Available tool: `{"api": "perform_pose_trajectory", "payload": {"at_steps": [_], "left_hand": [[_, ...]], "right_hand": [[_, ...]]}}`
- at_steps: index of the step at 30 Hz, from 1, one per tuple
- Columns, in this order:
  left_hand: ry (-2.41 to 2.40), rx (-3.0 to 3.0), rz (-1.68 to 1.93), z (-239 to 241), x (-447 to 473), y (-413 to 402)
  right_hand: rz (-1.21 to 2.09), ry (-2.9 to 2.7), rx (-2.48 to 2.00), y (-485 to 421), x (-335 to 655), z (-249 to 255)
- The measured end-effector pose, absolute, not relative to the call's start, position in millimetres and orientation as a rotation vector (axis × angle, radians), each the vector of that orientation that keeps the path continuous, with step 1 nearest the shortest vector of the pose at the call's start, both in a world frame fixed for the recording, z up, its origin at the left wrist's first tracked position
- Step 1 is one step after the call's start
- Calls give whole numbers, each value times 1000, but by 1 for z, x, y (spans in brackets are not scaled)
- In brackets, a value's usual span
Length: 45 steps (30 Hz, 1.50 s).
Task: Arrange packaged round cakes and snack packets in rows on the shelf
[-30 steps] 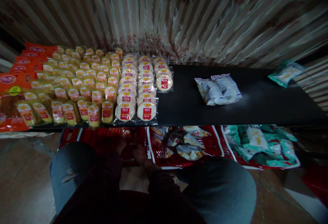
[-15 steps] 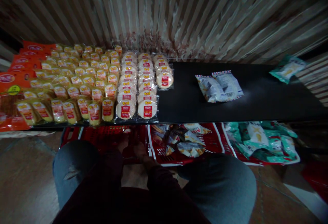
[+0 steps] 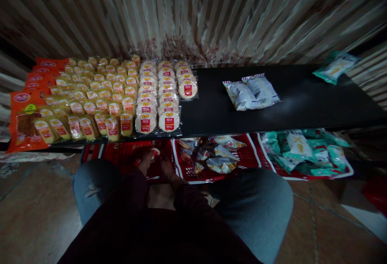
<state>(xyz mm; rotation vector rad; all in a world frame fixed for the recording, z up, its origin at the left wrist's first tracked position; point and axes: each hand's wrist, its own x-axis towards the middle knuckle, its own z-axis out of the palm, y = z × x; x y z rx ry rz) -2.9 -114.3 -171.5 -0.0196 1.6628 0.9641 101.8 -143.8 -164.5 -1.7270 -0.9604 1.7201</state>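
Low over the left red basket (image 3: 113,149), below the shelf's front edge, are both my hands. A round wrapped rice cracker (image 3: 155,152) with a red label shows between them. My left hand (image 3: 146,161) appears closed on the cracker's left side. Just right of it is my right hand (image 3: 166,167), its fingers too dark to read. Above on the black shelf (image 3: 205,115), rice crackers like it stand in three overlapping columns, the right one (image 3: 188,88) shorter. Packs of yellow snacks (image 3: 113,129) fill the rows to their left.
Orange bags (image 3: 27,123) overlap at the shelf's left end. Two white-and-blue packets (image 3: 252,92) lie mid-shelf, and a green packet (image 3: 335,68) lies at the far right. Red baskets below hold mixed packets (image 3: 222,163) and green packets (image 3: 302,151). A pleated curtain (image 3: 181,14) hangs behind.
The view has tilted slightly, so the shelf appears higher and a little further left. Between my hands, the wrapped rice cracker shows more clearly now. The goods on the shelf keep their arrangement.
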Motion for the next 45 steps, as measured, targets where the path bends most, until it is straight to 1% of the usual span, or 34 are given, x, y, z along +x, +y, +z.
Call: {"api": "perform_pose_trajectory", "payload": {"at_steps": [3, 6, 16, 26, 31, 36, 41, 45], "left_hand": [[1730, -86, 916, -164, -1, -121], [1768, -147, 913, -154, 5, -125], [1694, -177, 1094, -115, 11, -145], [1626, -161, 1159, -76, 10, -161], [1605, -156, 1131, -60, 5, -173], [1542, -110, 1152, -48, 6, -180], [1335, 93, 1200, -42, 19, -185], [1213, 298, 1140, -42, 24, -190]], "right_hand": [[1828, -709, -1722, -145, 101, -157], [1845, -655, -1687, -146, 99, -151], [1732, -576, -1419, -158, 93, -134], [1673, -732, -1436, -166, 97, -124], [1528, -953, -1489, -173, 98, -112], [1380, -1134, -1420, -171, 111, -96], [1297, -1128, -1316, -161, 128, -85], [1243, -1115, -1277, -156, 143, -86]]}}
